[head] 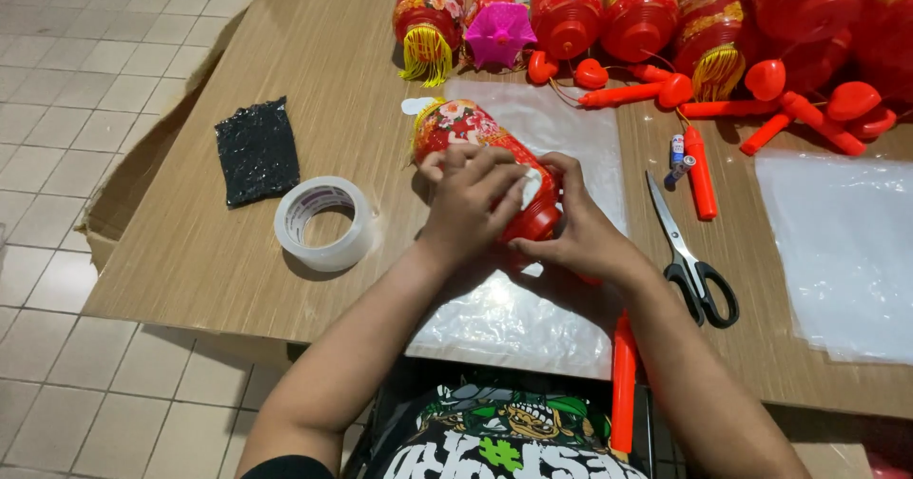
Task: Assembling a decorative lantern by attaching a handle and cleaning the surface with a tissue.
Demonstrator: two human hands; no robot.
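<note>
The red lantern point(485, 160) lies on a clear plastic sheet point(533, 317) on the tabletop point(314, 51). The grip of both the left hand point(468, 198) and right hand point(580, 227) grasps it. It seems light, thin and easy to dent, so holding its stiffer red end cap looks safest.

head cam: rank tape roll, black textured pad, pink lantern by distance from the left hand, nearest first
From the left hand:
1. Tape roll, just to its left on the table.
2. Pink lantern, beyond it, up in the lantern row.
3. Black textured pad, far left, past the tape roll.

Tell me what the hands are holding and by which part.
Both hands, left and right, grip the red plastic lantern at its near end, by the red cap.
</note>
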